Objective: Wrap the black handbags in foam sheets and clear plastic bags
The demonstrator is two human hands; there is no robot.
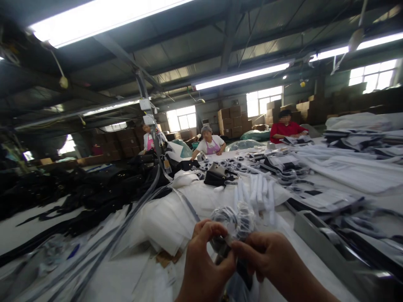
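Note:
My left hand (208,258) and my right hand (267,256) meet low in the middle of the view, fingertips almost touching. Thumb and fingers of each are pinched on a small pale piece (229,240), too blurred to name. Just beyond the fingertips lie coiled straps wrapped in clear film (245,220). Something dark and partly film-covered (241,272) shows below, between my wrists; my hands hide much of it. Farther up the table stands a small black handbag (217,174), near several white padded rolls (256,191).
A grey tape dispenser (324,243) stands to the right. White sheets (166,222) and long grey strips (103,256) cover the left side, with black goods (78,184) beyond. Wrapped stacks (330,195) lie at right. Several people work across the table; cartons (233,121) are piled behind.

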